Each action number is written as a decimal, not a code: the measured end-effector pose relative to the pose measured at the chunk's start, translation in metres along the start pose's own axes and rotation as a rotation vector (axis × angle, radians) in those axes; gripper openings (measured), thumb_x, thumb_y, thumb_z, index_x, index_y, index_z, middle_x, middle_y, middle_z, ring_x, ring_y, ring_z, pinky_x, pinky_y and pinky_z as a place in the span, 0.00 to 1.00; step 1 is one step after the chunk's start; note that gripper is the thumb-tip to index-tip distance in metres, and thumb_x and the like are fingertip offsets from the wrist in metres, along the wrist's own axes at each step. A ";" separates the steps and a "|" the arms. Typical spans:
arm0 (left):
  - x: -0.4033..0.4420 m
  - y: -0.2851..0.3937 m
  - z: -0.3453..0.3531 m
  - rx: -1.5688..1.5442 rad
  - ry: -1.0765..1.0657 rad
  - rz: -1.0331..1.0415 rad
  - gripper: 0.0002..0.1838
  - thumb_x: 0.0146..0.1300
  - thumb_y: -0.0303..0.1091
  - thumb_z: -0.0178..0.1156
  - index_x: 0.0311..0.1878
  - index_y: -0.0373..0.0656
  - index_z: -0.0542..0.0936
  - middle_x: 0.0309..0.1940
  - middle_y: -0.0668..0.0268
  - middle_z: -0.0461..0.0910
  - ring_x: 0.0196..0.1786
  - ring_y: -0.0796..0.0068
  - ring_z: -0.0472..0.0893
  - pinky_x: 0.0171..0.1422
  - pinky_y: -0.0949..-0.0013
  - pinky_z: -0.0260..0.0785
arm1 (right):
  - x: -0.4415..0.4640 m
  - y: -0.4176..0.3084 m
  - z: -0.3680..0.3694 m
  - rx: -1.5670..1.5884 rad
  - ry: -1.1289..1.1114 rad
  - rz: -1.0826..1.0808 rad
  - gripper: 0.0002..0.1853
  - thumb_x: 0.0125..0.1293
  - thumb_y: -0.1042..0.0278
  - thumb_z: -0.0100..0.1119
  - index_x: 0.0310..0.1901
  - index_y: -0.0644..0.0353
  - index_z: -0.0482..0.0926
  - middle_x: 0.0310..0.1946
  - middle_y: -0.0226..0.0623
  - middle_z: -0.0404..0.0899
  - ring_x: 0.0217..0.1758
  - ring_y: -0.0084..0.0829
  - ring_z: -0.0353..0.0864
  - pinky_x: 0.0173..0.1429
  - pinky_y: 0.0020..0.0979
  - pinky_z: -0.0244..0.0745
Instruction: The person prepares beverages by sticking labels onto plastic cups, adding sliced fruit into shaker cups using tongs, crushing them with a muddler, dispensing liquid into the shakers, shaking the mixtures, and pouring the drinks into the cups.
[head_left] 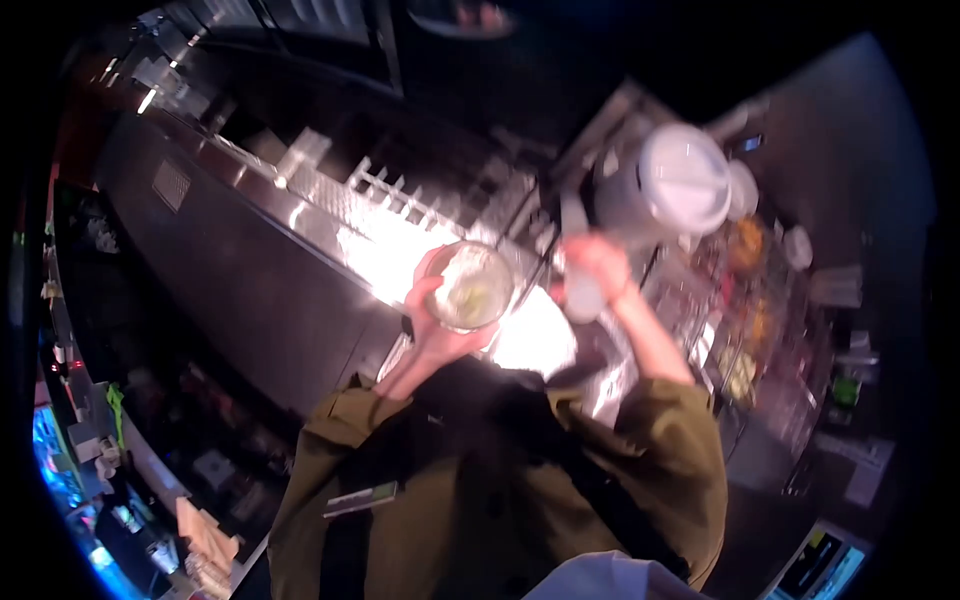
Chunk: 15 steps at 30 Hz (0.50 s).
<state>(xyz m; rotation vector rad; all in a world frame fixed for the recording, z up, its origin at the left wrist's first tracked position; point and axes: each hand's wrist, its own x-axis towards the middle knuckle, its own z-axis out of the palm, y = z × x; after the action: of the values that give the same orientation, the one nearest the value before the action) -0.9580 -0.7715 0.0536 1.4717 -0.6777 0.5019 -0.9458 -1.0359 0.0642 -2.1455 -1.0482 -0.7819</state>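
Note:
My left hand [436, 332] is wrapped around a round clear glass [470, 286], seen from above. Pale, whitish contents with a greenish piece show inside it. To the right, my right hand [598, 266] is closed around a whitish, translucent object [584, 298]. Motion blur hides what kind of thing that is. The two hands are apart, both over the brightly lit metal counter [535, 335].
A white lidded bucket [685, 180] stands beyond my right hand. Right of it, clear compartments [750, 310] hold orange, red and green pieces. A slotted metal rack [400, 200] lies ahead, and a dark counter [240, 240] stretches to the left.

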 end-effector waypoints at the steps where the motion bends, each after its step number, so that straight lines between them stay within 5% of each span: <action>1: 0.015 -0.001 -0.011 -0.068 0.032 -0.106 0.46 0.36 0.32 0.74 0.58 0.46 0.54 0.60 0.48 0.58 0.61 0.54 0.65 0.64 0.55 0.58 | -0.028 -0.002 0.014 0.071 -0.137 0.245 0.19 0.51 0.70 0.58 0.47 0.64 0.76 0.43 0.46 0.78 0.47 0.43 0.78 0.49 0.39 0.75; 3: 0.051 -0.006 -0.031 -0.165 0.089 -0.310 0.48 0.39 0.33 0.72 0.61 0.42 0.51 0.59 0.53 0.59 0.61 0.60 0.64 0.65 0.57 0.56 | -0.009 -0.039 0.027 -0.153 -0.372 0.210 0.20 0.45 0.72 0.56 0.45 0.54 0.75 0.48 0.47 0.73 0.55 0.46 0.71 0.58 0.41 0.68; 4: 0.070 -0.012 -0.037 -0.164 0.106 -0.295 0.46 0.41 0.33 0.70 0.61 0.44 0.52 0.56 0.56 0.63 0.58 0.63 0.67 0.63 0.60 0.58 | -0.002 -0.050 0.029 -0.284 -0.486 0.242 0.18 0.41 0.72 0.60 0.39 0.58 0.76 0.51 0.50 0.70 0.56 0.49 0.70 0.57 0.45 0.69; 6: 0.109 -0.031 -0.050 -0.298 0.051 -0.317 0.48 0.38 0.33 0.72 0.61 0.43 0.52 0.54 0.59 0.62 0.56 0.66 0.66 0.64 0.61 0.56 | -0.033 -0.061 0.058 -0.518 -0.630 0.490 0.24 0.44 0.75 0.53 0.48 0.51 0.76 0.59 0.52 0.62 0.65 0.51 0.58 0.67 0.44 0.56; 9: 0.172 -0.070 -0.057 -0.290 -0.103 -0.361 0.54 0.35 0.36 0.74 0.65 0.41 0.51 0.53 0.57 0.66 0.57 0.63 0.68 0.61 0.61 0.61 | -0.067 -0.050 0.085 -0.630 -0.638 0.553 0.27 0.45 0.75 0.54 0.52 0.49 0.73 0.60 0.50 0.61 0.67 0.49 0.56 0.61 0.39 0.67; 11: 0.215 -0.073 -0.058 -0.340 -0.276 -0.327 0.56 0.38 0.34 0.73 0.66 0.38 0.46 0.52 0.54 0.69 0.56 0.62 0.70 0.62 0.61 0.61 | -0.042 -0.062 0.086 -0.618 -0.630 0.592 0.28 0.45 0.75 0.55 0.53 0.49 0.72 0.56 0.49 0.67 0.61 0.46 0.66 0.55 0.38 0.72; 14: 0.254 -0.102 -0.039 -0.641 -0.465 -0.271 0.57 0.40 0.31 0.72 0.66 0.38 0.40 0.52 0.54 0.69 0.57 0.61 0.69 0.63 0.61 0.59 | 0.072 -0.077 0.073 -0.304 -0.747 1.224 0.27 0.49 0.75 0.54 0.55 0.50 0.71 0.49 0.48 0.73 0.48 0.44 0.76 0.48 0.38 0.75; 15: 0.264 -0.109 -0.033 -0.747 -0.528 -0.257 0.58 0.40 0.30 0.72 0.66 0.39 0.38 0.53 0.54 0.68 0.58 0.61 0.68 0.64 0.61 0.58 | 0.109 -0.086 0.066 -0.363 -0.452 0.893 0.25 0.51 0.75 0.54 0.55 0.54 0.69 0.43 0.46 0.75 0.37 0.45 0.77 0.43 0.39 0.75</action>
<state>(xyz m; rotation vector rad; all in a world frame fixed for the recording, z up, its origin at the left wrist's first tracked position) -0.6895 -0.7702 0.1557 0.9409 -0.9400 -0.3419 -0.9458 -0.8943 0.1242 -2.8061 -0.0337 -0.0484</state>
